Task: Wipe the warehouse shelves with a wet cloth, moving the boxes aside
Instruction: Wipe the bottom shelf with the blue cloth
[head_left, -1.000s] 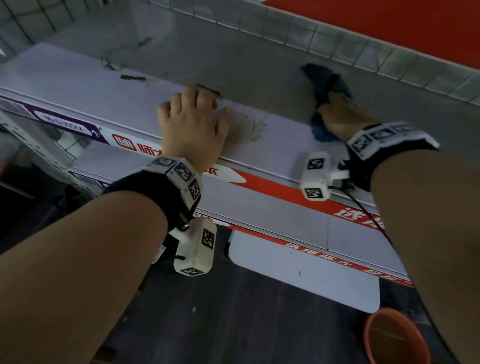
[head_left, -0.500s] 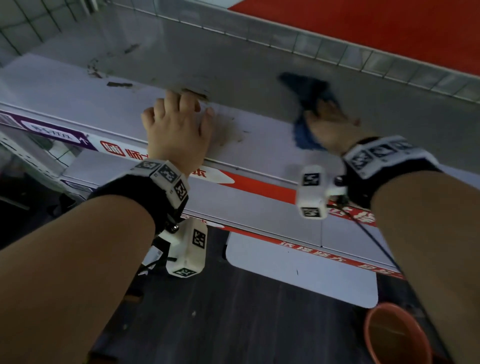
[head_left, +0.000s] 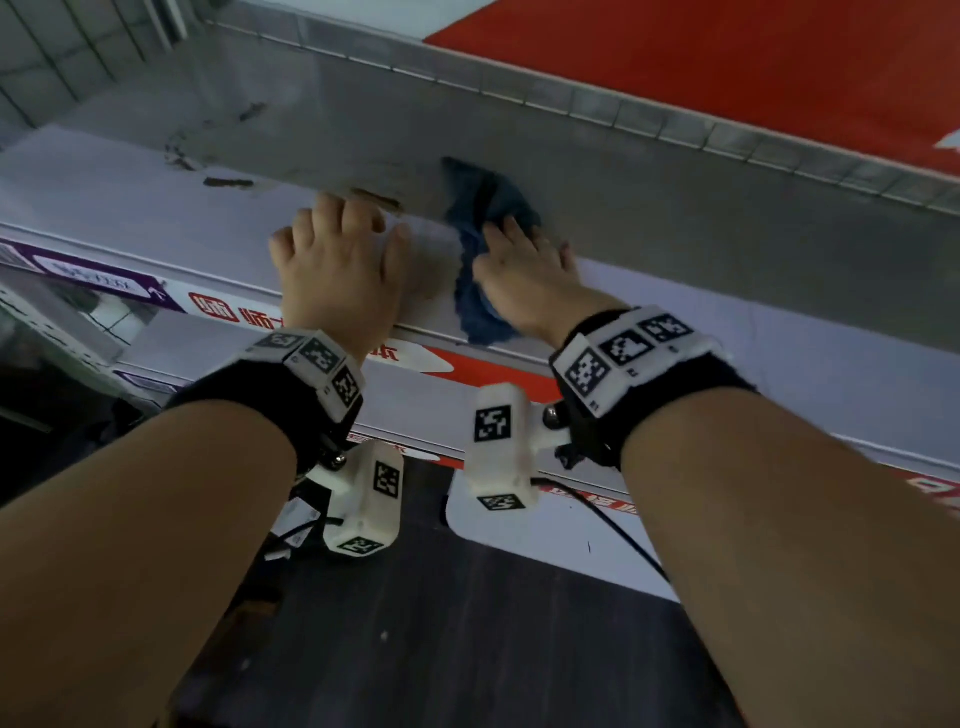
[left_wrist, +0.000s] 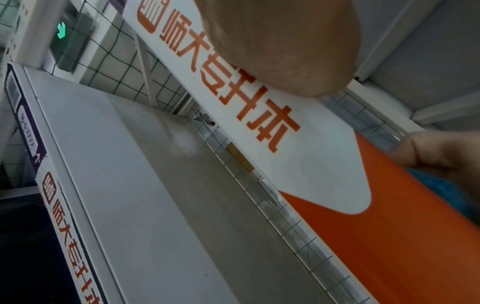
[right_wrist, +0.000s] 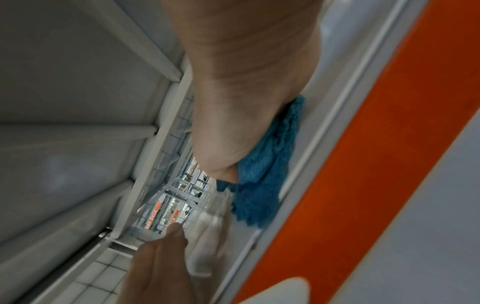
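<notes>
1. The right hand (head_left: 524, 280) presses a crumpled blue terry cloth (head_left: 480, 312) flat-fingered onto the white metal shelf (head_left: 130, 208), touching its front edge.
2. The left hand (head_left: 337, 270) rests just beside it, palm down, fingers relaxed, holding nothing.
3. No container shows its contents.

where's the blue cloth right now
In the head view the blue cloth lies on the top shelf under the right hand, just right of the left hand.
</notes>
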